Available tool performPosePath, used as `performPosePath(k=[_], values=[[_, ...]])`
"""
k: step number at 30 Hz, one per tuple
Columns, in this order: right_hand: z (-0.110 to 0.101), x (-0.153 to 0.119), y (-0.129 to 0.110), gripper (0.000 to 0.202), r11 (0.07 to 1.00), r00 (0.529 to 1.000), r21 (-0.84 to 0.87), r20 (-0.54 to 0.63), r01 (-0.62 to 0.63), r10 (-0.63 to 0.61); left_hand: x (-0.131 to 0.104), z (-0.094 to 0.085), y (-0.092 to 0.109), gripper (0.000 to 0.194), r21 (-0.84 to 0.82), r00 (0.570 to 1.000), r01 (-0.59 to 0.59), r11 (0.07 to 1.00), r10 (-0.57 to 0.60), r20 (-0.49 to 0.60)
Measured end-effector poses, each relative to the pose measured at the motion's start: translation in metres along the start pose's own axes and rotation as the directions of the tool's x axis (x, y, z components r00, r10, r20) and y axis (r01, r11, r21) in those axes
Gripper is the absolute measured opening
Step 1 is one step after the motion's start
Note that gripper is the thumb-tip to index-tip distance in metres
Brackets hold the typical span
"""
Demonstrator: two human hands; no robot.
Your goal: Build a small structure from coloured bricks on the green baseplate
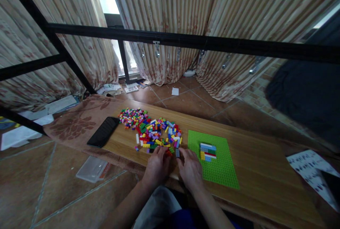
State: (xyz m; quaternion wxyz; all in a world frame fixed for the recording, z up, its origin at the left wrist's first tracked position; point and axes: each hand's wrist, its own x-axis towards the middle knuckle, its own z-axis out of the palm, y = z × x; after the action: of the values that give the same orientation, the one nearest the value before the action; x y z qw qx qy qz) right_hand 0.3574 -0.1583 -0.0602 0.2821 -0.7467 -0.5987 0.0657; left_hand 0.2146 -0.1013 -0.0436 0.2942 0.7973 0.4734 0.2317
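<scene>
A pile of mixed coloured bricks [156, 133] lies on the wooden bench. At its near edge is my left hand [158, 165], fingers bent down by red-orange bricks [168, 152]; what its fingertips hold, if anything, is too small to tell. My right hand [190, 168] pinches a grey brick [177, 152] just right of the pile. To the right lies a green baseplate [220, 170], bearing a block of joined bricks [208, 152] in white, blue, yellow, red and green.
A black phone [103, 132] lies left of the pile, near a heap of tiny bricks [132, 117]. Black metal bars [170, 38] cross beyond the bench. A clear plastic box [91, 168] is on the floor; a printed sheet [313, 172] is at far right.
</scene>
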Motion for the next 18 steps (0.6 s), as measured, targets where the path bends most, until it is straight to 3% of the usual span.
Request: performPosePath(k=[4, 9, 18], values=[[-0.001, 0.009, 0.0, 0.036, 0.999, 0.999, 0.002, 0.019, 0.046, -0.046, 0.003, 0.004, 0.004, 0.039, 0.122, 0.999, -0.006, 0.992, 0.001, 0.038], [-0.005, 0.012, 0.0, 0.03, 0.997, 0.995, 0.001, 0.054, 0.083, -0.083, 0.01, 0.008, 0.006, 0.033, 0.229, 0.998, 0.007, 0.973, -0.021, 0.057], [-0.017, 0.001, 0.004, 0.02, 0.999, 0.996, 0.002, 0.083, 0.037, -0.037, 0.006, 0.013, -0.003, 0.037, 0.157, 0.998, -0.035, 0.987, 0.042, -0.036]])
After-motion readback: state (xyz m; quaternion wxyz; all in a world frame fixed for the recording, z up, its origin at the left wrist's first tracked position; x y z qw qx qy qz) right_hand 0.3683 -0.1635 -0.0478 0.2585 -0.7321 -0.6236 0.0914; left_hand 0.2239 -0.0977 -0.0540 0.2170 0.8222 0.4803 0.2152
